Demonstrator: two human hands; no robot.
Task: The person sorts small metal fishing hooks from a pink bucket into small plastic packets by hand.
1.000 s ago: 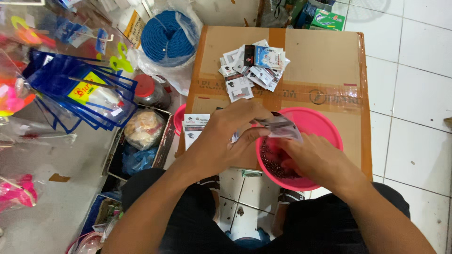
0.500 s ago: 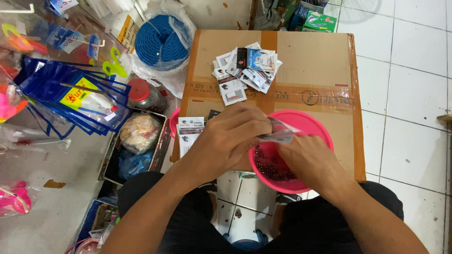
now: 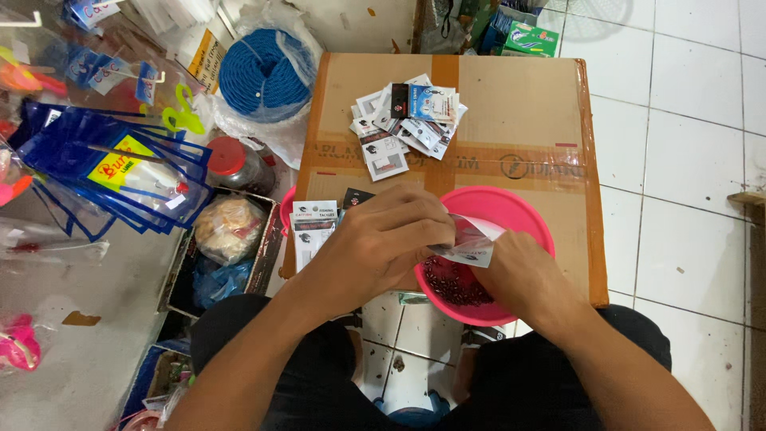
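Over the near rim of the pink basin (image 3: pixel 533 214), the fingers (image 3: pixel 431 217) of the left hand (image 3: pixel 383 239) are closed on a small clear plastic packet (image 3: pixel 472 243), pinching it along its upper left edge. The right hand (image 3: pixel 519 275) meets the packet from below and to the right; its fingers are curled against the lower edge, though how firmly they grip cannot be told, since the hand's back hides them. The packet hangs just above the heap of small dark red pieces (image 3: pixel 447 281) lying in the basin's bottom.

Judging by its look, the packet is thin, light and limp, with a slick film that would slide between dry fingers; it seems best taken at the mouth edges, one side per hand, so the opening stays spread.

Left of the basin, touching its side, lies a stack of printed header cards (image 3: pixel 313 227). Beyond the basin, further up the cardboard box (image 3: pixel 519 104) that serves as the surface, sits a loose pile of filled packets (image 3: pixel 403 124). Well left of the basin, off the box, rests a coil of blue rope (image 3: pixel 263 68) in a plastic bag.
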